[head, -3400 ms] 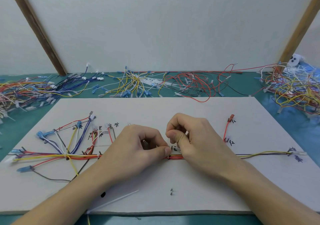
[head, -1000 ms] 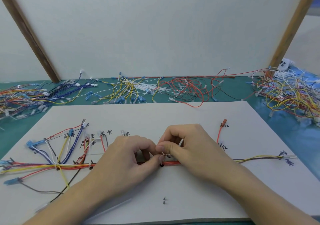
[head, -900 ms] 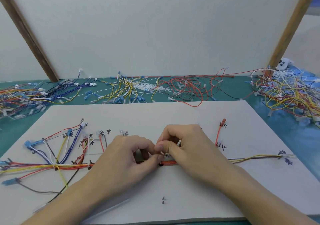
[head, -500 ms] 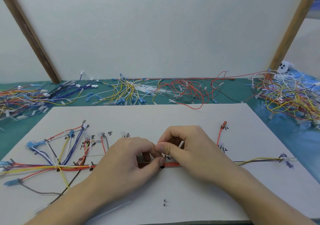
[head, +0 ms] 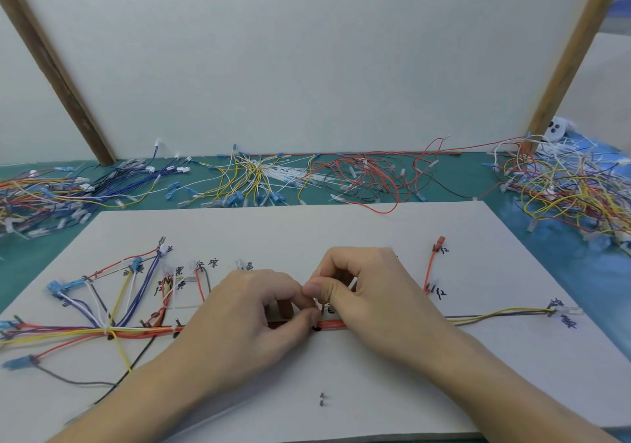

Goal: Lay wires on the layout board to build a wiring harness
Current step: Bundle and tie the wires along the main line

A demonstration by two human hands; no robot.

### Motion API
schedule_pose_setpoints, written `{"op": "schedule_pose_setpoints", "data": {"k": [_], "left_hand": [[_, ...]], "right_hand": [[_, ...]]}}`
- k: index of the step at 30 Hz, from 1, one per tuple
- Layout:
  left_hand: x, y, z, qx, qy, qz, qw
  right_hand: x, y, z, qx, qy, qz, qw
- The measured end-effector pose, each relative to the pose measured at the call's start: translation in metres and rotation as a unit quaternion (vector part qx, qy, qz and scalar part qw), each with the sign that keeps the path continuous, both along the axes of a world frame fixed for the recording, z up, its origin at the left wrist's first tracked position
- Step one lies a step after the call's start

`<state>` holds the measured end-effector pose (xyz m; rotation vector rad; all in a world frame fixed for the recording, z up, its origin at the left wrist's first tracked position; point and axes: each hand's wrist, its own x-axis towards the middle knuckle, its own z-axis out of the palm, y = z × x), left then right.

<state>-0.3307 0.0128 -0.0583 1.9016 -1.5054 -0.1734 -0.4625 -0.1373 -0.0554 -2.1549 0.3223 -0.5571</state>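
Nearest us, by the near edge of the layout board (head: 392,224), a small dark pin (head: 321,399) stands alone on the white surface. Just beyond it our two hands meet over the middle of the board. Our left hand (head: 246,316) has its fingers curled and its thumb tip pressed down at the wire bundle (head: 329,324), a red-and-orange trunk that shows between the hands. Our right hand (head: 368,292) is curled too, thumb against forefinger, pinching a thin white strip (head: 352,284) whose end pokes out above the knuckles; we cannot tell whether it is a cable tie or a wire. The grip of each hand is closed tight, with the two thumbs almost touching.

The trunk runs side to side across the board. Toward the left edge it fans into blue, yellow, white, red and black branch wires (head: 112,292) ending in blue terminals beside handwritten labels. Toward the right edge a yellow and dark pair (head: 495,314) continues to a labelled clear end, and a short red wire (head: 431,265) stands off the trunk farther back.

Beyond the far edge of the board, loose wire piles lie on the green bench (head: 444,200): blue and mixed ones (head: 68,190) at the far left, yellow and white (head: 252,179) in the middle, red (head: 368,179) next to them, and a tangled yellow-red heap (head: 573,193) at the far right corner. A white panel (head: 307,50) with two wooden struts closes the back.
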Motion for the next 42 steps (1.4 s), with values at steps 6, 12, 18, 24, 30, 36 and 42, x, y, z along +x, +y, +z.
{"op": "schedule_pose_setpoints", "data": {"k": [6, 12, 18, 24, 30, 36, 42], "left_hand": [[0.002, -0.001, 0.002, 0.015, 0.051, -0.018, 0.998], [0.001, -0.002, 0.003, 0.033, 0.020, -0.018, 0.999], [-0.001, -0.003, 0.003, 0.042, 0.010, -0.017, 0.999], [-0.002, -0.001, 0.005, 0.048, -0.002, -0.021, 0.999], [-0.003, 0.000, 0.006, 0.047, -0.038, -0.017, 0.998], [-0.010, 0.004, 0.003, 0.023, -0.045, -0.002, 0.999], [-0.010, 0.002, -0.001, 0.009, 0.002, 0.022, 1.000]], "right_hand": [[0.002, 0.004, 0.001, -0.012, -0.030, -0.022, 0.999], [0.002, 0.008, 0.001, -0.004, -0.035, -0.023, 0.999], [0.002, 0.010, 0.000, 0.010, -0.039, -0.024, 0.999], [0.003, 0.013, 0.001, 0.053, -0.045, -0.008, 0.998], [0.003, 0.010, 0.004, 0.106, -0.024, -0.017, 0.994], [-0.003, -0.007, 0.014, 0.230, 0.034, 0.026, 0.972], [-0.002, -0.007, 0.010, 0.218, 0.018, 0.025, 0.976]]}}
